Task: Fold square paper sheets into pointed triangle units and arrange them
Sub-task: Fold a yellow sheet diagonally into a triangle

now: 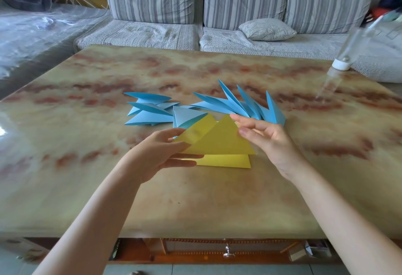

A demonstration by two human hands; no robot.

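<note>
A yellow paper sheet (pixel 219 142), folded into triangular flaps, is held just above the marbled table (pixel 195 198) at its middle. My left hand (pixel 161 152) grips its left corner, thumb on top and fingers underneath. My right hand (pixel 267 137) touches the right edge of the raised flap with thumb and fingertips. Behind the sheet lie several blue pointed triangle units: one loose pile (pixel 148 109) at the left, one fanned row (pixel 245 105) at the right with tips pointing up and away.
An upturned clear plastic bottle (pixel 341 61) with a white cap stands on the table's far right. A striped grey sofa (pixel 239 7) with a small cushion (pixel 267 29) runs behind the table. A drawer with a metal knob (pixel 227 253) shows under the near edge.
</note>
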